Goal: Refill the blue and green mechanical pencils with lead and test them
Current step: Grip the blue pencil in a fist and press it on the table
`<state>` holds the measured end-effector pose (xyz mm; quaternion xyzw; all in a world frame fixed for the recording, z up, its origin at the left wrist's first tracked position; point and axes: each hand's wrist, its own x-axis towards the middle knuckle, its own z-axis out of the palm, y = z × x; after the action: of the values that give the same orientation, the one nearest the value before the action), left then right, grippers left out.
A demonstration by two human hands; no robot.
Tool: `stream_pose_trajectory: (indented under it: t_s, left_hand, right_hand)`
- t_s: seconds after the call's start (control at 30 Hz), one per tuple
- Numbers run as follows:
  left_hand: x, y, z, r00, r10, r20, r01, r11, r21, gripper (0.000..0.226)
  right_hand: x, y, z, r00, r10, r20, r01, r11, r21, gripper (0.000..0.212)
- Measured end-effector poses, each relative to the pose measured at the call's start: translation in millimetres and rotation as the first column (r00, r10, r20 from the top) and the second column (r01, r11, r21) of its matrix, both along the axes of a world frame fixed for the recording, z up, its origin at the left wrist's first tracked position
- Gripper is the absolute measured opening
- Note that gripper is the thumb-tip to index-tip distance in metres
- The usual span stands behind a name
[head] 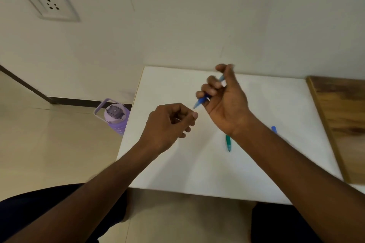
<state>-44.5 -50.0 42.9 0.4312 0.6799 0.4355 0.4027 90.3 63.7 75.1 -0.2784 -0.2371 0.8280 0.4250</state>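
The right hand [223, 102] is raised above the white desk [246, 165], fingers curled and clamped around the blue mechanical pencil [201, 101]. The pencil sits tilted in that grip — its tapered tip points down and to the left, its upper end shows between the fingers near the thumb. The picture is blurred there, so finer detail of the pencil cannot be read.

The left hand [167, 124] hovers just beside the pencil's tip, a little lower and to the left, not touching it. Its thumb and forefinger are pinched together and the other fingers are folded in; whether something thin is held in the pinch cannot be told.

The green mechanical pencil [228, 143] lies flat on the desk, partly hidden under the right wrist, its point toward the near edge. A small blue piece [273, 129] lies on the desk on the far side of the right forearm, well apart from the hands.

Beyond the desk's left edge a purple water bottle [116, 118] stands on the tiled floor [49, 134]. A wooden board [339, 120] lies along the desk's right side, and a wall socket [50, 3] sits high on the wall.
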Motion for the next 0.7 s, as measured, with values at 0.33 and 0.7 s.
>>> stream_pose_trajectory:
  t_s: [0.33,0.7]
  left_hand:
    - [-6.4,-15.7,-35.6,0.557,-0.432,-0.709,0.35,0.896,-0.271,0.073]
    - [5.5,-29.3,-87.8,0.446,-0.462,-0.766,0.261,0.886,-0.383,0.102]
  right_hand:
    - [8.0,-13.8,41.5,0.977,0.132,-0.168,-0.136,0.991,-0.011,0.064]
    - [15.8,-12.3,36.5,0.975,0.195,-0.109,-0.195,0.981,0.005,0.066]
